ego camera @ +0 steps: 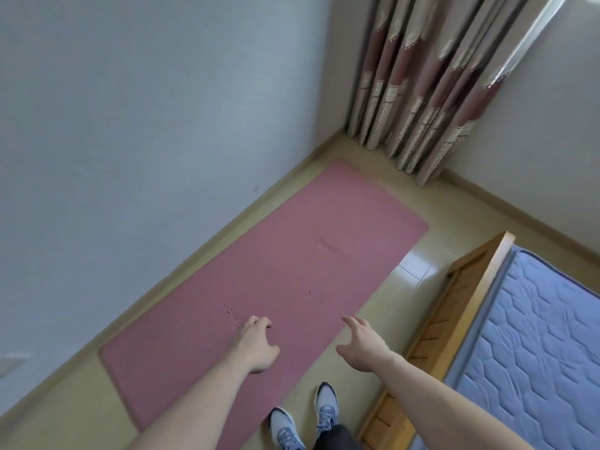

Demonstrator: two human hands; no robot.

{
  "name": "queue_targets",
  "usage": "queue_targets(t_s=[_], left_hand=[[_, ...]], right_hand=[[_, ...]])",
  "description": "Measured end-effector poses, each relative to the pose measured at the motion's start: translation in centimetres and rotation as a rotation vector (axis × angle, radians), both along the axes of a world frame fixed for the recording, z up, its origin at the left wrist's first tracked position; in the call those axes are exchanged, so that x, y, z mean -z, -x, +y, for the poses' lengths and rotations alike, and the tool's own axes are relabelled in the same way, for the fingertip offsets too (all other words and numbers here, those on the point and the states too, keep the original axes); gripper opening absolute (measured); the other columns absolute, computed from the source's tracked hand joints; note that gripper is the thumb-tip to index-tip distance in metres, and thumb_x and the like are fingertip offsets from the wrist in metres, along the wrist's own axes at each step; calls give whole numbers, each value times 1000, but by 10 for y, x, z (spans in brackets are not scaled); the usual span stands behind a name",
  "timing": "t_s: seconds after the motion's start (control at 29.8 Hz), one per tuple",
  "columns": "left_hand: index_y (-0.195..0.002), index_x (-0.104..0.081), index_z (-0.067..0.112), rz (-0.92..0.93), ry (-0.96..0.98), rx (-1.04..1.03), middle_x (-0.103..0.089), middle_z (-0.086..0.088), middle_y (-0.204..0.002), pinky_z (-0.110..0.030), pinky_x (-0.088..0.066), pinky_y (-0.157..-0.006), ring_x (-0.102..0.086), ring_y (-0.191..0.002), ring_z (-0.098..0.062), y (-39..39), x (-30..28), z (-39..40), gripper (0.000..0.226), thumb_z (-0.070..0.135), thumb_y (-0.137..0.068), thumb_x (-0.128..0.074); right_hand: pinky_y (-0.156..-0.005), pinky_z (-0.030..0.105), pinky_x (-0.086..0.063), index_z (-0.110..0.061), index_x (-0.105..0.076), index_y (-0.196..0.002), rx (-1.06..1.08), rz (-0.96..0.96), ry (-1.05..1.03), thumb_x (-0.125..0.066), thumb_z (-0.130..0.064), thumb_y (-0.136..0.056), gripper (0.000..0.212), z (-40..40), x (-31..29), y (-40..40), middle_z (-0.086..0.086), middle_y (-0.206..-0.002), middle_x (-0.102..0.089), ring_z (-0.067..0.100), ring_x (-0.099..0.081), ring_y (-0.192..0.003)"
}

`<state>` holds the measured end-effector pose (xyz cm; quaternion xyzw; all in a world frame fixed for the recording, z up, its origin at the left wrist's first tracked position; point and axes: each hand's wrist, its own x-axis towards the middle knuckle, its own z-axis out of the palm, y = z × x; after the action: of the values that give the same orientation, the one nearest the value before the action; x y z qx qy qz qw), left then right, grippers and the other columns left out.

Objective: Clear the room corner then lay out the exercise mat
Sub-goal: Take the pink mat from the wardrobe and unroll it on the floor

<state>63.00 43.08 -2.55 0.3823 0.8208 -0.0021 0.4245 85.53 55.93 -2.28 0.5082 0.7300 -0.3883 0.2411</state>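
A pink exercise mat point(276, 267) lies flat and unrolled on the beige floor, running along the grey wall toward the room corner. My left hand point(256, 345) hovers above the mat's near part, fingers loosely curled, holding nothing. My right hand point(363, 345) is stretched out over the mat's right edge with its fingers relaxed and empty. My two feet in grey sneakers point(305, 417) stand at the mat's near right edge.
Patterned curtains point(422, 92) hang down to the floor in the corner beyond the mat. A wooden bed frame point(454, 306) with a blue quilted mattress point(535, 352) stands on the right. A strip of tiled floor point(415, 264) separates the mat from the bed.
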Motion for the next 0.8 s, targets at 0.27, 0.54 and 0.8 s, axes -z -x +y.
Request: queue_targets(t_s=[0.27, 0.54, 0.8], left_hand=[[-136, -53, 29, 47, -33, -40, -42, 8, -143, -33, -42, -108, -47, -129, -20, -21, -66, -12, 53, 40, -85, -61], [-134, -55, 30, 115, -68, 37, -40, 10, -145, -33, -43, -106, -47, -129, -18, -8, -104, -16, 50, 39, -85, -60], [-135, -55, 30, 70, -215, 185, -39, 11, -147, -35, -45, -107, -48, -131, -17, -1, -133, -20, 53, 39, -83, -61]], right_hand=[[-109, 32, -44, -23, -22, -161, 13, 53, 11, -56, -32, -95, 74, -13, -32, -38, 2, -167, -16, 21, -44, -141], [-95, 29, -50, -25, -27, -159, 63, 167, -74, -57, -34, -95, 71, -20, -75, -32, -3, -165, -19, 20, -54, -129], [-99, 31, -48, -24, -33, -156, 200, 214, -176, -59, -35, -95, 67, -66, -104, -21, 0, -158, -30, 19, -58, -122]])
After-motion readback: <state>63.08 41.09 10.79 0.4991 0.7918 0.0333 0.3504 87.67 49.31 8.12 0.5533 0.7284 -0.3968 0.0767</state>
